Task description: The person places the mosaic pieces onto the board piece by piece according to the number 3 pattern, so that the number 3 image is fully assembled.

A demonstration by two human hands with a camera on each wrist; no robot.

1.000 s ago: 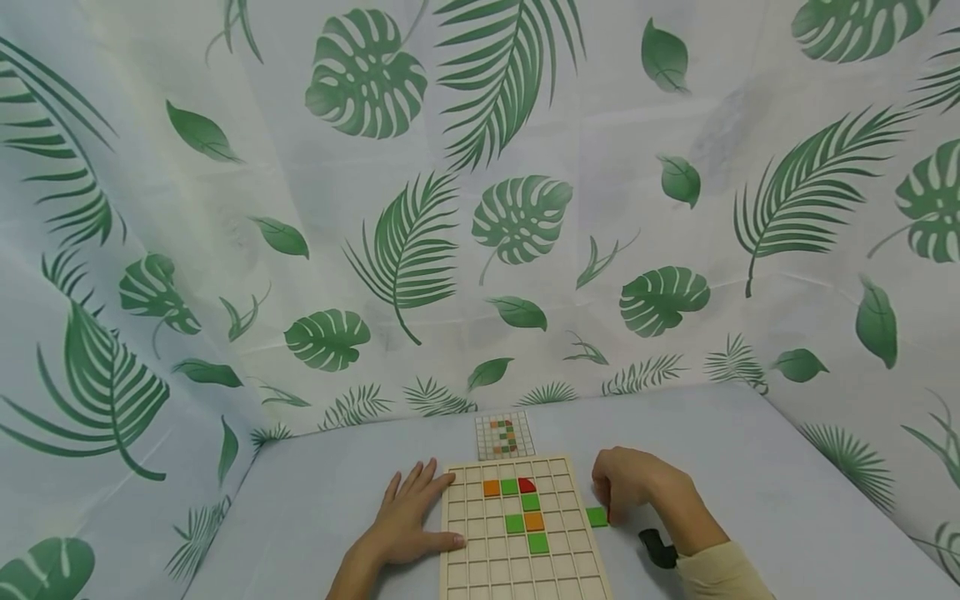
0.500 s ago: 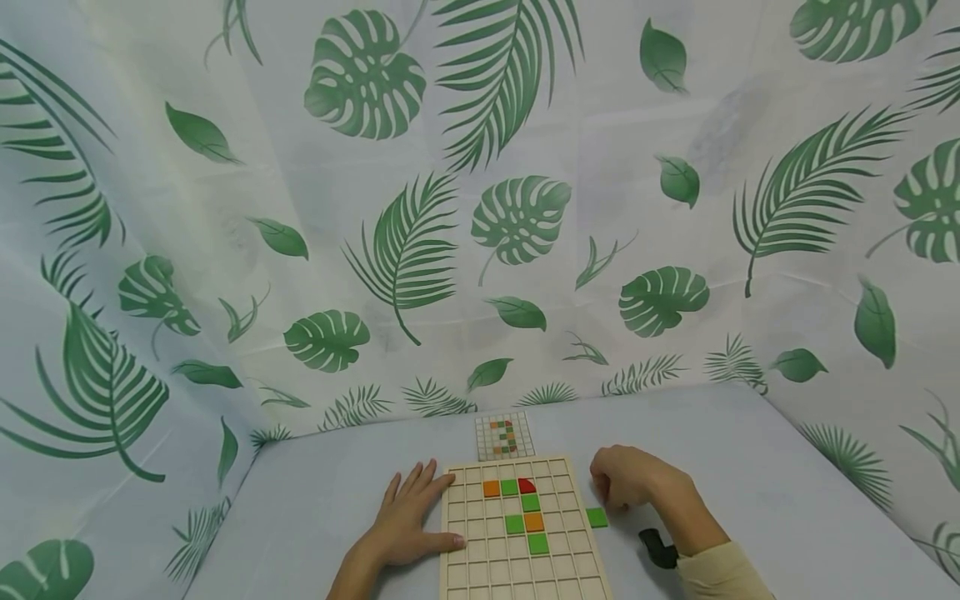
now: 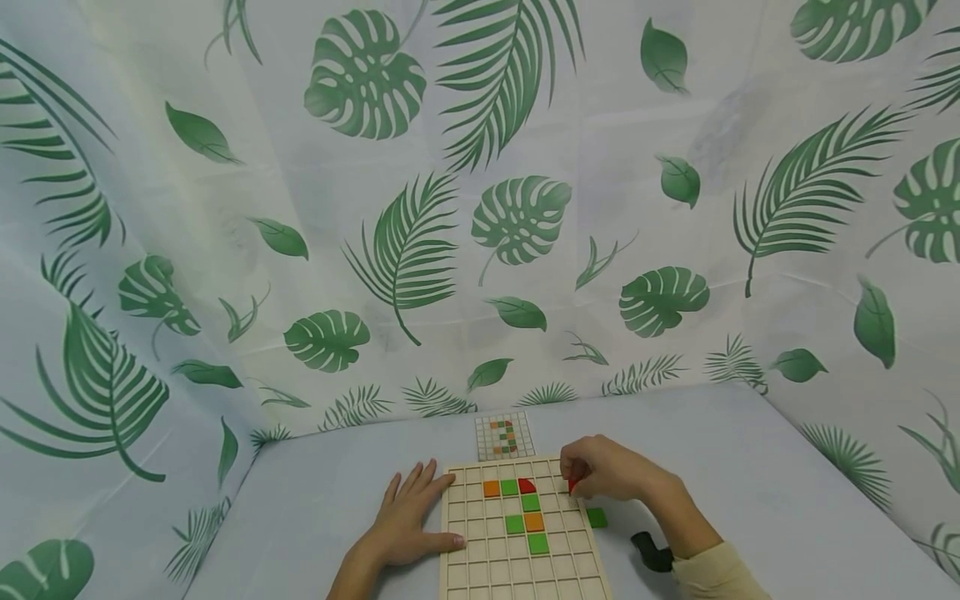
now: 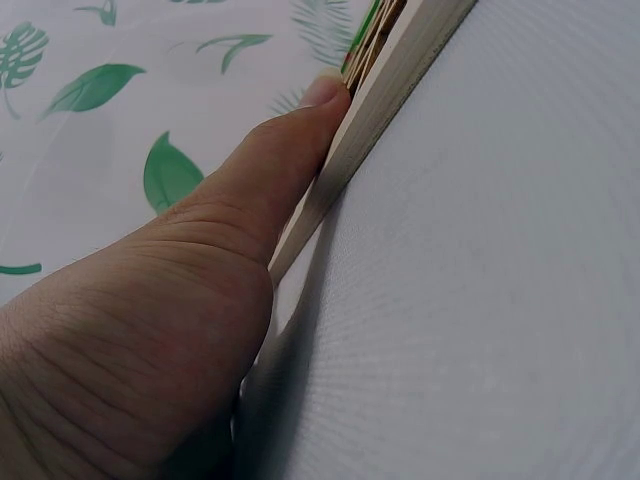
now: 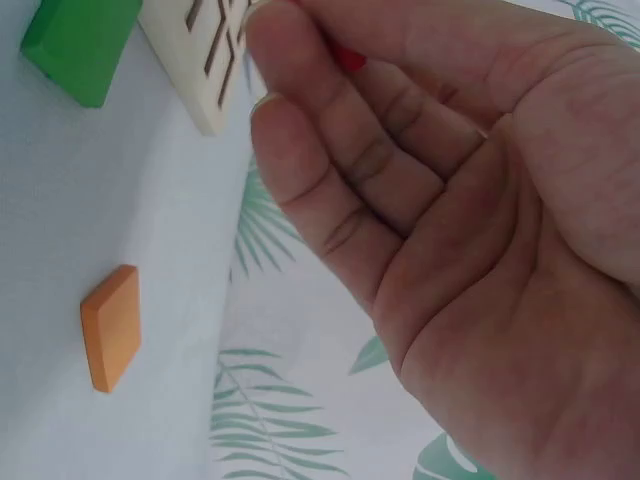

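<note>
Currently the red piece (image 3: 572,485) is up at the far right part of the grid board (image 3: 480,575); whether it touches the wood, cannot tell. Right hand (image 3: 613,469) pinches it between thumb and fingertip, remaining fingers loosely bent. Only a red sliver shows, looking roughly upright in the head view; shape, long axis and facing hidden by the fingers.

Risks, my reading: so small a hold could slip or let the piece twist, leaving it skewed across a ridge; a low knuckle might nudge the seated red rounded tile (image 3: 527,486), whose curve faces far right.

Left hand (image 3: 405,525): fingers spread and nearly straight, thumb over the board's left rim, gripping nothing. Should that contact ease, the board could slide.

Farther out: green tile (image 3: 597,517) just beside the right rim; orange tile (image 5: 112,328) lying apart on the table; patterned card (image 3: 483,451) beyond the far edge.
</note>
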